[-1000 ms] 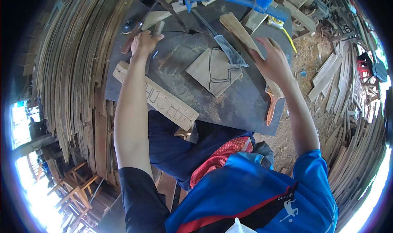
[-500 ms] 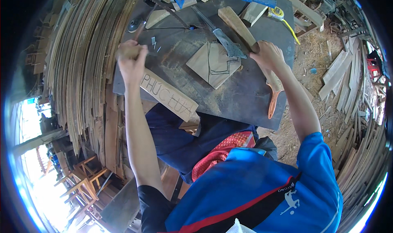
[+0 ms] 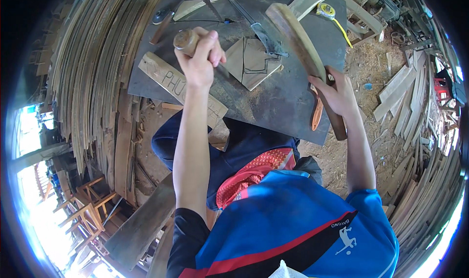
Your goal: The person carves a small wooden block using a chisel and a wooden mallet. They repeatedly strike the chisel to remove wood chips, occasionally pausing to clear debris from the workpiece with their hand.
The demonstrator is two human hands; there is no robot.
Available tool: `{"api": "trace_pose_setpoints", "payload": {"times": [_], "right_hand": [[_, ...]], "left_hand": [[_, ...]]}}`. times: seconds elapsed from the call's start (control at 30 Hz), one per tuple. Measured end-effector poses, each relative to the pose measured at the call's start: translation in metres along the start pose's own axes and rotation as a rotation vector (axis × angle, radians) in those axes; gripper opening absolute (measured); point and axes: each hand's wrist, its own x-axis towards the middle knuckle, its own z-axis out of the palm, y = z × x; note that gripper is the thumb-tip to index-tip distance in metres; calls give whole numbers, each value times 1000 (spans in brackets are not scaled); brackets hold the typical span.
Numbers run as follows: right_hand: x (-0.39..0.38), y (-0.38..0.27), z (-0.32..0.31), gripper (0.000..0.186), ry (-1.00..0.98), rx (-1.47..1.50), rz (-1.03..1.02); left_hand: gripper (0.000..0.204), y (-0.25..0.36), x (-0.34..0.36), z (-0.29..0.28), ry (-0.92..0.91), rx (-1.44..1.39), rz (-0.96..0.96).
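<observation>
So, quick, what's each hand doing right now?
Left hand: closed around a round-ended brown handle.
Right hand: closed around a long wooden bar.

2 bare forearms (image 3: 193,146) extended, left hand (image 3: 200,58) fisted, right hand (image 3: 338,93) curled

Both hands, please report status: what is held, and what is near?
Left hand closed around a round wooden handle. Right hand gripping the long wooden bar. Orange-handled tool on the table, just left of the bar.

Wooden handle (image 3: 185,42) partly hidden in left hand (image 3: 201,63), lettered board (image 3: 160,74) partly behind left forearm (image 3: 192,146)
</observation>
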Motion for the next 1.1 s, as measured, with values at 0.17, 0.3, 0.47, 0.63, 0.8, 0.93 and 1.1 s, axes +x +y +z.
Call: {"api": "trace_pose_setpoints", "payload": {"times": [0.17, 0.3, 0.47, 0.63, 0.8, 0.93, 1.1], "right_hand": [[-29, 28, -4, 47, 103, -39, -41], [-40, 42, -6, 50, 129, -53, 5], [-40, 49, -6, 51, 118, -70, 11], [-36, 54, -2, 50, 137, -73, -27], [-33, 58, 5, 48, 118, -24, -9], [-33, 55, 4, 48, 86, -35, 29], [-33, 59, 10, 48, 107, -68, -9]], "left_hand": [[18, -25, -5, 15, 12, 28, 51], [16, -41, -9, 14, 19, -47, 39], [14, -56, -12, 8, 19, -103, 19], [15, -59, -12, 11, -16, -12, 29], [16, -63, -9, 4, -61, -49, 19], [15, -63, -10, 3, -77, -59, 18], [14, -60, -8, 13, -29, -12, 13]]}}
